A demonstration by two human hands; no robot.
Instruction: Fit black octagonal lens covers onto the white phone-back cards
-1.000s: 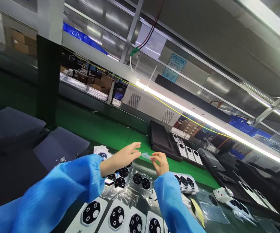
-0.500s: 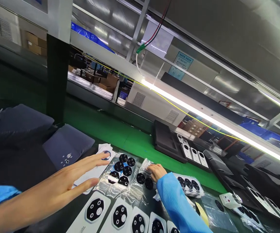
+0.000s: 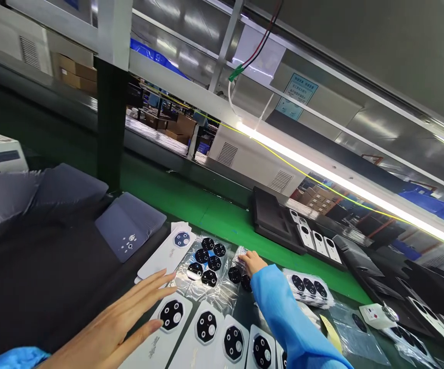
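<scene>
My left hand [image 3: 129,312] is stretched out flat, palm down, with the fingers apart and nothing in it. It hovers over the left end of a row of white phone back panels [image 3: 202,353] with black octagonal camera plates [image 3: 171,315]. Farther back, my right hand [image 3: 253,263] has its fingers bent and pressed together on the edge of a clear plastic bag [image 3: 240,252]. Round black discs [image 3: 235,275] lie just below that hand. To its left is a clear bag [image 3: 191,294] with several black camera plates [image 3: 214,263] on it.
White sheets [image 3: 160,261] and a stack of dark blue panels [image 3: 129,220] lie at left. A black tray [image 3: 270,215] stands at the back, beside white panels [image 3: 318,243]. Wrapped discs [image 3: 308,287], a yellow slip [image 3: 330,333] and a small white device [image 3: 378,315] lie at right.
The view has shifted a little, so the scene sits farther right. My left hand has come down and nearer, from beside the white sheets to over the white panels. My right hand stays at the bag.
</scene>
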